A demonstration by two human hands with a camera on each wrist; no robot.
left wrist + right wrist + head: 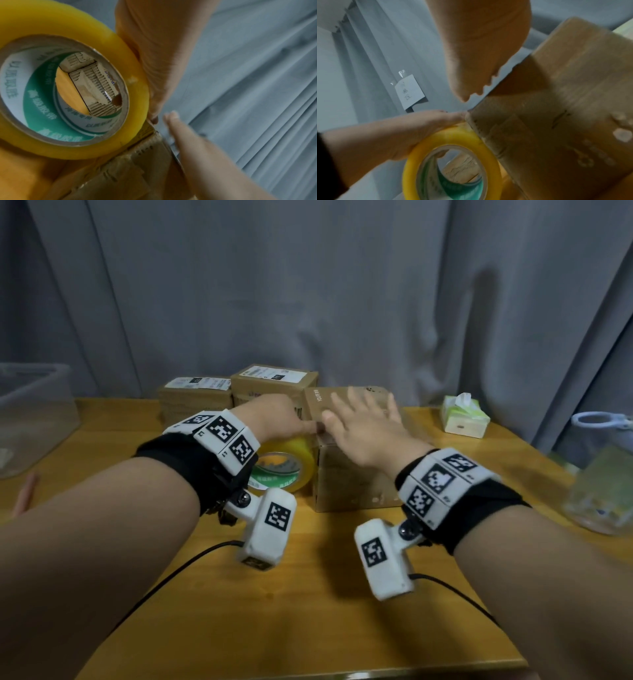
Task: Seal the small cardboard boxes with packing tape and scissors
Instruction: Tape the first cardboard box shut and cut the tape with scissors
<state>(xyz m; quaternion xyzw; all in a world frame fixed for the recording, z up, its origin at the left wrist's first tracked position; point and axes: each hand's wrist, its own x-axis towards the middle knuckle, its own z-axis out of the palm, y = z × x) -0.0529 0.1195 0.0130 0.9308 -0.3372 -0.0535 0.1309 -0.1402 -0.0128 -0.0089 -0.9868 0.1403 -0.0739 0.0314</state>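
On the wooden table [342,594], your left hand [274,414] grips the tape roll [291,460]; your right hand [366,426] lies flat, fingers spread, on the cardboard box [352,484].

wooden table [308,628], cardboard boxes [352,474], tissue pack [463,416]

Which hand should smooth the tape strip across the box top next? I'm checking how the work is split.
Right. The right hand lies open and flat on the brown cardboard box, while the left hand is busy holding the yellow packing tape roll at the box's edge.
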